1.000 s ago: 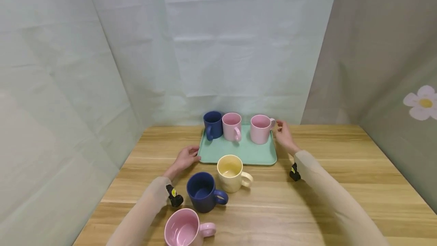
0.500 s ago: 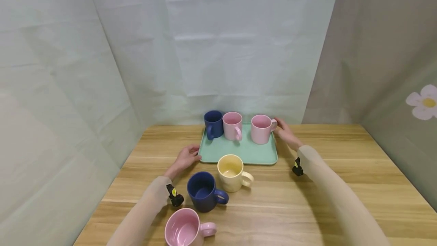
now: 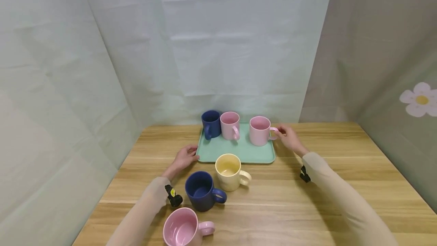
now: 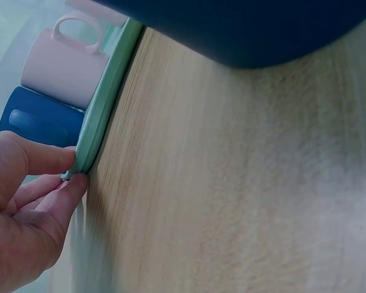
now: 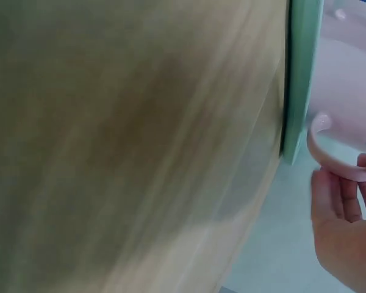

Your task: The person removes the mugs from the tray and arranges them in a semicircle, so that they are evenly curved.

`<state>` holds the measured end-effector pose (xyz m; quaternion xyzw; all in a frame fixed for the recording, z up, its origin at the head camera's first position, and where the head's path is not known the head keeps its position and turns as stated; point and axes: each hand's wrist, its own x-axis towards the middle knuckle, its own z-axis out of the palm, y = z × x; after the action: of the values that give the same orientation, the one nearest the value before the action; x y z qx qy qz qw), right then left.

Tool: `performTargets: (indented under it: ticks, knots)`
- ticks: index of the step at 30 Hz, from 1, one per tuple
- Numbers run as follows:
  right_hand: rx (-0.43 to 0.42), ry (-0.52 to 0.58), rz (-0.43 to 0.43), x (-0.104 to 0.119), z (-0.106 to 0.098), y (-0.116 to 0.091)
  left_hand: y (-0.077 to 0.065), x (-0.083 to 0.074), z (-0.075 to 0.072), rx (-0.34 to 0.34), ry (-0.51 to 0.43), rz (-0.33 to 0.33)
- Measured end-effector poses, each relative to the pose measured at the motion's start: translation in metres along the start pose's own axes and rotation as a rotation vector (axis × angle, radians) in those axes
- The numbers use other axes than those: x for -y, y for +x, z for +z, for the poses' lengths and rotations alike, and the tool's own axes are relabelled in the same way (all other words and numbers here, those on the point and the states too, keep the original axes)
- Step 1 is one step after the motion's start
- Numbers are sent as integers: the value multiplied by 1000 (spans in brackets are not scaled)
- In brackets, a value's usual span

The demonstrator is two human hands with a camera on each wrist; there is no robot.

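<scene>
At the far side of the table lies a mint green tray (image 3: 235, 154). My left hand (image 3: 185, 156) pinches its left corner; in the left wrist view, thumb and fingers meet over the tray rim (image 4: 102, 110). A pink mug (image 3: 259, 135) stands at the tray's right side, handle pointing right. My right hand (image 3: 289, 139) pinches that handle (image 5: 329, 162) between thumb and fingers. On the tray's back left, a navy mug (image 3: 211, 125) and a second pink mug (image 3: 228, 128) stand side by side, handles towards me.
In front of the tray a yellow mug (image 3: 229, 179), another navy mug (image 3: 201, 196) and another pink mug (image 3: 184, 232) form a slanting row on the wooden table (image 3: 290, 208), near my left forearm. A pale cloth (image 3: 239, 48) hangs behind the table.
My right hand has come to grip the right pink mug's handle, and that mug has turned slightly and shifted a little nearer. My left hand stays at the tray's corner.
</scene>
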<state>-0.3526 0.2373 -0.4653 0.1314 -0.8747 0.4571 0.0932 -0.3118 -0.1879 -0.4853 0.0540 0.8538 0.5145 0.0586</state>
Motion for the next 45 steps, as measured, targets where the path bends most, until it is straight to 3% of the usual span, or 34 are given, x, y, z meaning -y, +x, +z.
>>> performTargets:
  ticks: [13,19,29,45]
  knots:
    - [-147,-52,47,13,6,-21,0,1,1,-6,-15,-5]
    - [-192,-49,22,18,1,-25,1,0,1,-5,-7,-2]
    - [-144,-17,8,40,-11,-43,2,4,1,-2,-13,-1]
    - [-45,-16,-42,64,-5,-79,-2,1,3,-22,-7,-5]
